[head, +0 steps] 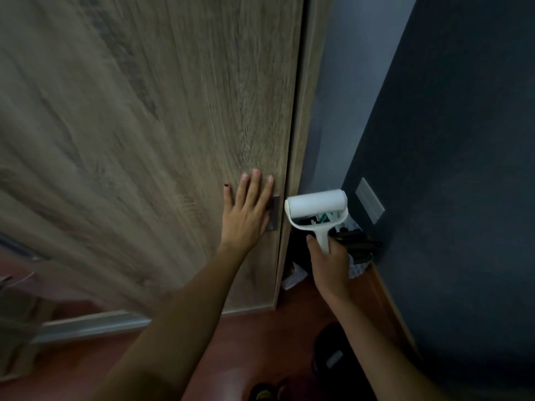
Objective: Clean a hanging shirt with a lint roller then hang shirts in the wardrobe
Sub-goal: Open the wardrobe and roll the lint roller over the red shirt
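- Two bare forearms are seen reaching forward from the bottom edge, well apart.
- Straight fingers of the left hand (pixel 246 209) are pressed flat against the door (pixel 144 125), partly covering a dark handle plate (pixel 275 214) near the door's right edge.
- The lint roller (pixel 317 211) is gripped by its white handle in the right hand (pixel 330 263), roll uppermost, just right of the door edge.
- Dark clutter (pixel 356 244) is glimpsed behind the roller, too dim to identify.
- A grey wall plate (pixel 370 200) is set on the dark blue wall (pixel 448 169).
- Reddish floor (pixel 260 337) is visible below.
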A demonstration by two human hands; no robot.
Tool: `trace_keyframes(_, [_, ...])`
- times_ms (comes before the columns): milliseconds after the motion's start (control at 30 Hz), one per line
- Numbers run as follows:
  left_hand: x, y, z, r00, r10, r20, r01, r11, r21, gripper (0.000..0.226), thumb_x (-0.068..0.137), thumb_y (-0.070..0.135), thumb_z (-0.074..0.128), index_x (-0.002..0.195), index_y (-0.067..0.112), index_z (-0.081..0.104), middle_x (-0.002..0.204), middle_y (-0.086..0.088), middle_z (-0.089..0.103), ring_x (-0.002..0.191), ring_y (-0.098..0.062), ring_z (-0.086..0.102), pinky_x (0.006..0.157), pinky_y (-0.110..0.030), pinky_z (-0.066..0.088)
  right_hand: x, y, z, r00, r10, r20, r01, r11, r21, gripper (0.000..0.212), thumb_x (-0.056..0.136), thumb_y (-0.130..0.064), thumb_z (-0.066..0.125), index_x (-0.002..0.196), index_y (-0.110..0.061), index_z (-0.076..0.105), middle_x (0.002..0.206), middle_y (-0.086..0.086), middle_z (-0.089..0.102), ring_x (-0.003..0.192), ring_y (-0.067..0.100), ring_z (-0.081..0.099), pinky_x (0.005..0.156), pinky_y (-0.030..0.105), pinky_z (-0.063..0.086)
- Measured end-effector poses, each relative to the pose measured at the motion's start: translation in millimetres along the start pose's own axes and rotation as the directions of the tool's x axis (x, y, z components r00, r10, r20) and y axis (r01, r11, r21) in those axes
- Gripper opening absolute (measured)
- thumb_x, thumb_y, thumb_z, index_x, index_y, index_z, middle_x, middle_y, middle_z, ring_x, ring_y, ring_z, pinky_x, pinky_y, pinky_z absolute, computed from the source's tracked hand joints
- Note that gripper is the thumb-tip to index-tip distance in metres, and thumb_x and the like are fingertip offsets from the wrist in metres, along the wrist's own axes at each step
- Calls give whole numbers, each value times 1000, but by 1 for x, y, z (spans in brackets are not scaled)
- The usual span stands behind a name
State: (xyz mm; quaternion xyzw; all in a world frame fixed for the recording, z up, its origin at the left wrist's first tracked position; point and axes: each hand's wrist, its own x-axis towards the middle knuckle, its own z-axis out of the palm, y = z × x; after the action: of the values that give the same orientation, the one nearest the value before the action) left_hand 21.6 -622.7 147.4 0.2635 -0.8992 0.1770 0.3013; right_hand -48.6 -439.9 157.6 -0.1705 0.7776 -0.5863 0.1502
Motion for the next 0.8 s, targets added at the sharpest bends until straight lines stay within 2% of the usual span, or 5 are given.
trace_keyframes(167, [-2, 2, 2, 998, -62, -16, 63, 998, 15, 103, 76, 32, 64, 152, 22, -5, 158, -8, -21, 147, -26, -15, 114, -57, 2, 1, -6, -1, 997, -74, 20, 73, 997, 26, 30, 88, -14, 64, 62, -3, 55, 53, 5, 51, 49, 6, 46, 50, 22, 36])
trace_keyframes(300, [-11, -13, 1, 994, -108, -15, 109, 993, 35, 106, 75, 33, 67, 152, 21, -4, 158, -9, -19, 147, -28, -12, 113, -59, 6, 1, -14, 2, 979, -180, 92, 174, 982, 71, 38, 87, -12, 64, 54, -17, 46, 47, -5, 43, 44, 6, 43, 45, 18, 32])
trace_keyframes(533, [-37, -61, -16, 968, -249, 45, 242, 963, 118, 101, 83, 41, 65, 152, 19, -6, 159, -11, -17, 147, -30, -8, 112, -61, 9, -22, -22, 37, 924, -267, 273, 225, 959, 175, 33, 83, -25, 61, 54, -17, 47, 45, -5, 43, 43, 5, 44, 43, 19, 33])
trace_keyframes(700, [-60, -107, -34, 934, -343, 105, 320, 929, 188, 101, 85, 36, 65, 152, 20, -9, 158, -10, -20, 147, -30, -10, 113, -58, 6, -24, -42, 70, 882, -319, 347, 261, 944, 202, 36, 88, -9, 64, 56, -10, 48, 47, -5, 43, 44, 5, 43, 46, 21, 33])
trace_keyframes(800, [-75, -141, -50, 927, -348, 136, 319, 927, 200, 98, 85, 33, 63, 152, 19, -8, 158, -9, -20, 147, -30, -10, 113, -58, 7, -20, -61, 93, 867, -329, 375, 252, 938, 239, 38, 89, -6, 62, 56, -12, 45, 48, -2, 39, 42, 5, 38, 44, 19, 29])
